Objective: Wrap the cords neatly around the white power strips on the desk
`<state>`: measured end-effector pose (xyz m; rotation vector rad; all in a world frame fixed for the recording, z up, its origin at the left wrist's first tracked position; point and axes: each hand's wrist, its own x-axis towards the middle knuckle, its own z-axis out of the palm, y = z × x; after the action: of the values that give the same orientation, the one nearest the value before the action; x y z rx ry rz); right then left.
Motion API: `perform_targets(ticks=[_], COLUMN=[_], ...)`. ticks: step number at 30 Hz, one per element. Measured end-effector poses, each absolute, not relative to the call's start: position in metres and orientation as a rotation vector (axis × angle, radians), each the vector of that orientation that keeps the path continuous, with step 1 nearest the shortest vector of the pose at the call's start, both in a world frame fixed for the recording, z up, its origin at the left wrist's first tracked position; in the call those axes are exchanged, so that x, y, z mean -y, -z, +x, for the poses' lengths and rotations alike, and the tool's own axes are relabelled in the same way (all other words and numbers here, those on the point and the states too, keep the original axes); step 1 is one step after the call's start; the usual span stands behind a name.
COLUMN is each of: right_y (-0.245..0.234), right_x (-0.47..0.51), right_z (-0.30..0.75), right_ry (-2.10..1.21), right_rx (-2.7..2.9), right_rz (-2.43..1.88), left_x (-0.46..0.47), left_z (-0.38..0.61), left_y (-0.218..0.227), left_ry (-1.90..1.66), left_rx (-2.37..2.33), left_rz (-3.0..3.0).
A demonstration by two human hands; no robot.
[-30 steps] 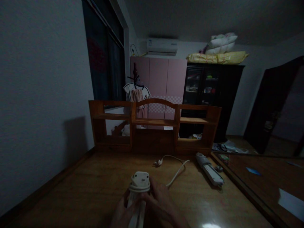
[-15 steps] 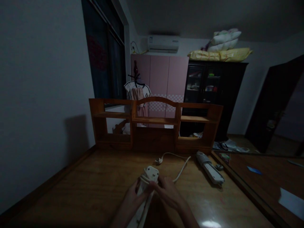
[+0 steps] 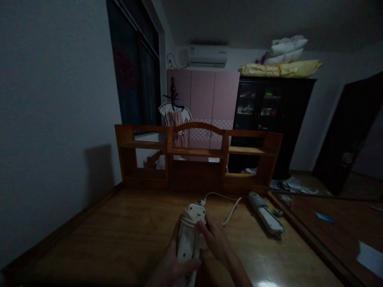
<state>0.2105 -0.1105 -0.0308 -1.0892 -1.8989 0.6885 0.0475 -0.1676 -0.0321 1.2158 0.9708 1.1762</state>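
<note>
A white power strip (image 3: 188,240) is held up over the wooden desk, its far end tilted upward. My left hand (image 3: 176,259) is closed round its left side and lower part, the thumb lying across it. My right hand (image 3: 216,240) pinches the white cord at the strip's far end, where a loop or more is wrapped round. From there the loose cord (image 3: 231,211) runs out over the desk top and curves back behind the strip. Its plug is mostly hidden behind the strip's far end.
A second power strip (image 3: 267,217), wound with grey cord, lies at the right of the desk (image 3: 119,235). A wooden shelf unit (image 3: 196,175) stands along the back edge. Right of a raised edge, another brown surface holds a blue card (image 3: 324,217) and white paper (image 3: 371,255).
The strip has turned more upright and shifted slightly right. My left hand has slid down to grip its body, while my right hand stays at the wrapped cord.
</note>
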Motion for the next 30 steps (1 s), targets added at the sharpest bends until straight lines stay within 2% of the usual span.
perform_targets(ticks=[5,15,30], right_y=[0.024,0.03,0.029], right_x=[0.116,0.113,0.108], right_z=[0.209,0.209,0.207], right_ry=[-0.651,-0.683,-0.575], right_rx=[1.9,1.812,1.899], right_rz=[-1.126,-1.164,-1.275], left_x=[0.179,0.166,0.163], left_z=[0.052,0.043,0.042], left_y=[0.033,0.058,0.062], left_ry=[-1.2,-1.207,-1.135], left_rx=[-1.127,-0.915,-0.989], left_rz=[1.138,1.155,1.039])
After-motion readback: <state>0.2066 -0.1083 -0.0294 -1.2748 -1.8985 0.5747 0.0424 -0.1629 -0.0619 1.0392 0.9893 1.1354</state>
